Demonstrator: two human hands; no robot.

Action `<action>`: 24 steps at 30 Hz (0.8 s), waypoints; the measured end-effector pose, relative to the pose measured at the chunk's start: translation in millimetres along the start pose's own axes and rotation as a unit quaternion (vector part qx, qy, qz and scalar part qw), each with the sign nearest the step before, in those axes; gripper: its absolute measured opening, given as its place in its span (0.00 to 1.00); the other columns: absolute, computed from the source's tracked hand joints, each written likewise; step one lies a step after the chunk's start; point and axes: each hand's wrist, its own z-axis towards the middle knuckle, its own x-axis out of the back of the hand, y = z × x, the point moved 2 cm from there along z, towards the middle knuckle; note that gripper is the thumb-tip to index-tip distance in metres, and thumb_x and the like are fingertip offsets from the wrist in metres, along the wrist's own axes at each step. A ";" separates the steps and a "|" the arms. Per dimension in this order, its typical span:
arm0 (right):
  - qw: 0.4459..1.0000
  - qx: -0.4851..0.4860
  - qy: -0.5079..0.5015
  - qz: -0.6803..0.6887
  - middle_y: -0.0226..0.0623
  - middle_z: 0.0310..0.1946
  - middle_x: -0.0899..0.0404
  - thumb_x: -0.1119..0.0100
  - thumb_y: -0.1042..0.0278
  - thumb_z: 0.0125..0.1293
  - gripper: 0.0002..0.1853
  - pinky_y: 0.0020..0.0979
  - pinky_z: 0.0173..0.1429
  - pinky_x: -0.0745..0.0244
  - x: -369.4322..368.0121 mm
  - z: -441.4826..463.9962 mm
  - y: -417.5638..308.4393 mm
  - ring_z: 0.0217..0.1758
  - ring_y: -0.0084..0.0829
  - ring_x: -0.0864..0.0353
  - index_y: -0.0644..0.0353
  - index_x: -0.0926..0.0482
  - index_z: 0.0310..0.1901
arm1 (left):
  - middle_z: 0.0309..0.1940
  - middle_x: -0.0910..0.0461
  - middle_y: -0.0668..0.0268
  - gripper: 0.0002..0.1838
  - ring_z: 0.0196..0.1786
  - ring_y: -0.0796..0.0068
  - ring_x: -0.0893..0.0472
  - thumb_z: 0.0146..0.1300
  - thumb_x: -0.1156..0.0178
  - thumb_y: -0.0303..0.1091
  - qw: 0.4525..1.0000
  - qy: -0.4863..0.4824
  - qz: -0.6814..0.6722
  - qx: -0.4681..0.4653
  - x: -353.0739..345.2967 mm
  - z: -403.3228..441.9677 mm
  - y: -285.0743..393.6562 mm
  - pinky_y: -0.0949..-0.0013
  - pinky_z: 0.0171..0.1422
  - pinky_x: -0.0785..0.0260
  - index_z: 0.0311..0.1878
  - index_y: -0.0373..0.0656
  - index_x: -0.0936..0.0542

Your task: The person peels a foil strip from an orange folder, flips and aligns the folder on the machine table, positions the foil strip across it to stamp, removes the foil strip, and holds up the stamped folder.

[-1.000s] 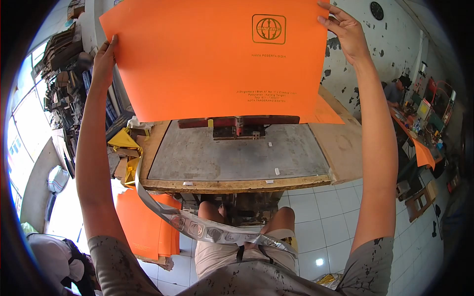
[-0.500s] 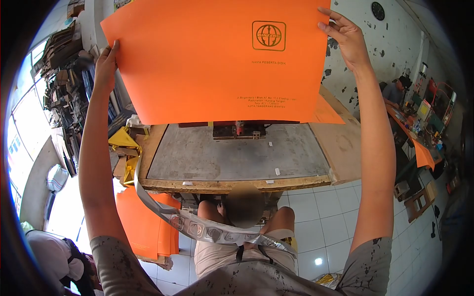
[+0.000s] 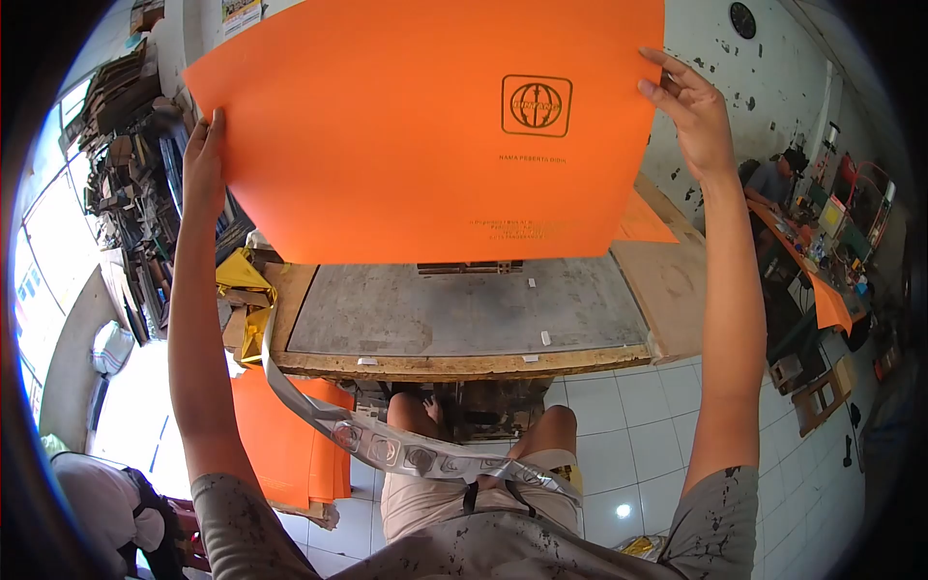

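Note:
Held up above the table is a large orange sheet [image 3: 387, 135] with a gold globe emblem and small gold lettering on its right part. My left hand [image 3: 205, 159] pinches the sheet's left edge, fingers closed on it. At the upper right edge, my right hand [image 3: 691, 106] grips the sheet between thumb and fingers. Below it lies the grey plate [image 3: 464, 314] in its wooden frame, with small white pieces on it. The sheet hides most of the press part [image 3: 471, 268] behind the plate. A silvery foil strip [image 3: 416, 454] with printed emblems hangs across my lap.
Orange sheets [image 3: 280, 435] are stacked low on the left, below gold foil [image 3: 242, 273]. Another orange sheet [image 3: 643, 222] lies at the table's back right. Further right, a person [image 3: 773, 179] sits by a cluttered workbench [image 3: 793, 242].
The orange sheet has come lower and its surface has bowed slightly. Both my hands have moved down with it, still holding its edges.

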 end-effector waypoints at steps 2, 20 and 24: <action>1.000 -0.018 0.008 0.010 0.33 0.45 0.11 0.34 0.75 0.72 0.21 0.25 0.63 0.24 -1.7 -13.5 -2.6 0.50 0.20 0.15 0.64 0.19 0.66 | 0.47 0.15 0.69 0.21 0.47 0.85 0.17 0.79 0.40 0.48 1.000 0.019 -0.007 -0.006 -6.5 -19.9 6.3 0.77 0.51 0.25 0.58 0.39 0.21; 0.961 -0.271 -0.029 -0.039 0.24 0.32 0.18 0.32 0.71 0.73 0.17 0.22 0.39 0.32 -105.0 -244.0 164.8 0.34 0.14 0.27 0.59 0.16 0.62 | 0.40 0.15 0.66 0.16 0.40 0.83 0.21 0.82 0.44 0.42 0.956 0.015 0.253 0.148 47.4 -227.4 -173.3 0.73 0.45 0.28 0.53 0.36 0.21; 0.967 -0.252 0.017 -0.045 0.27 0.40 0.14 0.32 0.69 0.74 0.13 0.25 0.44 0.24 -114.6 -267.3 186.3 0.39 0.17 0.20 0.61 0.14 0.57 | 0.45 0.14 0.63 0.16 0.45 0.82 0.19 0.82 0.45 0.40 0.943 0.008 0.284 0.175 49.6 -235.6 -185.9 0.73 0.49 0.27 0.55 0.35 0.21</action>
